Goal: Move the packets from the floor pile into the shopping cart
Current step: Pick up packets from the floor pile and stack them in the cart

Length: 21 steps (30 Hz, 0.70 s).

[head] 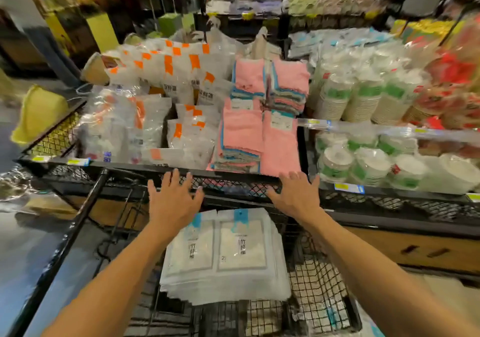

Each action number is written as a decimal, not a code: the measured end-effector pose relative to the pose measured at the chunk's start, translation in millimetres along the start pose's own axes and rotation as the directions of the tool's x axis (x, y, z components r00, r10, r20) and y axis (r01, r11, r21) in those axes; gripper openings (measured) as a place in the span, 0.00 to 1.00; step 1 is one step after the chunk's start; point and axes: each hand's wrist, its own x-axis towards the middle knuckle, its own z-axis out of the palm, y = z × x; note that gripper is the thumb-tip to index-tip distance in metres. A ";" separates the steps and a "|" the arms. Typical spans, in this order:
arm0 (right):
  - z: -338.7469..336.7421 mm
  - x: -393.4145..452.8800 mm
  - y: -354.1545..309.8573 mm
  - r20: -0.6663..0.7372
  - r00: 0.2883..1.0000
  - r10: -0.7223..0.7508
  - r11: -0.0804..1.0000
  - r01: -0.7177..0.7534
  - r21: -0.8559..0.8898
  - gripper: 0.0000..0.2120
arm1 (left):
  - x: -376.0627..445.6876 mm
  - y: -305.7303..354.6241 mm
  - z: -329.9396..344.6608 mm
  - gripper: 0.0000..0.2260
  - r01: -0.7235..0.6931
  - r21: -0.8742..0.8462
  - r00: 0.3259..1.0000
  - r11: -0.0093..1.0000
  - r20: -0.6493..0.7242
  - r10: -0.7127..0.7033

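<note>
Both hands empty, fingers spread: left hand [172,198], right hand [294,196]. Packets [224,256] stacked in cart [319,292], below between wrists, equally near.

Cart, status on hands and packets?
Left hand and right hand open, empty, above cart. Packets stacked inside. Nothing in the way.

Head-worn camera looks forward and down, close over the shopping cart [319,297].
</note>
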 end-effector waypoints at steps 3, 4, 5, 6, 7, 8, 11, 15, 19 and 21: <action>-34.0 -23.7 8.4 -0.046 0.999 -0.006 1.000 0.006 0.007 0.31 | -15.5 15.0 -40.4 0.29 -0.041 -0.014 0.997 0.999 -0.069 0.040; -42.7 -32.1 11.8 -0.057 0.998 0.001 1.000 0.000 0.009 0.31 | -21.5 20.3 -51.4 0.29 -0.057 -0.022 0.996 0.998 -0.074 0.055; -51.2 -40.9 15.3 -0.071 0.997 0.013 1.000 -0.012 0.012 0.31 | -27.2 25.1 -60.1 0.29 -0.072 -0.027 0.995 0.997 -0.078 0.069; -58.4 -50.1 19.1 -0.082 0.996 0.029 0.999 -0.028 0.021 0.32 | -32.5 30.0 -67.8 0.29 -0.090 -0.026 0.993 0.996 -0.084 0.088; -65.1 -60.9 23.1 -0.097 0.994 0.049 0.998 -0.046 0.032 0.32 | -38.6 35.2 -75.2 0.28 -0.112 -0.021 0.991 0.994 -0.083 0.110; -70.0 -72.2 27.7 -0.125 0.990 0.070 0.997 -0.066 0.032 0.32 | -45.3 40.8 -82.1 0.28 -0.136 -0.021 0.988 0.991 -0.081 0.133; -81.8 -114.9 44.2 -0.201 0.968 0.150 0.989 -0.148 0.021 0.37 | -64.5 54.5 -90.6 0.28 -0.215 -0.023 0.974 0.976 -0.073 0.213; -80.1 -187.9 73.6 -0.157 0.950 0.270 0.960 -0.252 0.125 0.33 | -91.5 77.8 -83.9 0.29 -0.350 -0.033 0.935 0.936 -0.072 0.347; -77.1 -265.0 107.1 -0.056 0.907 0.418 0.903 -0.408 0.133 0.32 | -141.2 126.2 -75.7 0.29 -0.512 -0.081 0.858 0.855 -0.013 0.513; -73.6 -299.2 124.3 -0.026 0.873 0.488 0.865 -0.480 0.147 0.33 | -170.3 154.6 -76.4 0.27 -0.564 -0.101 0.823 0.820 0.011 0.567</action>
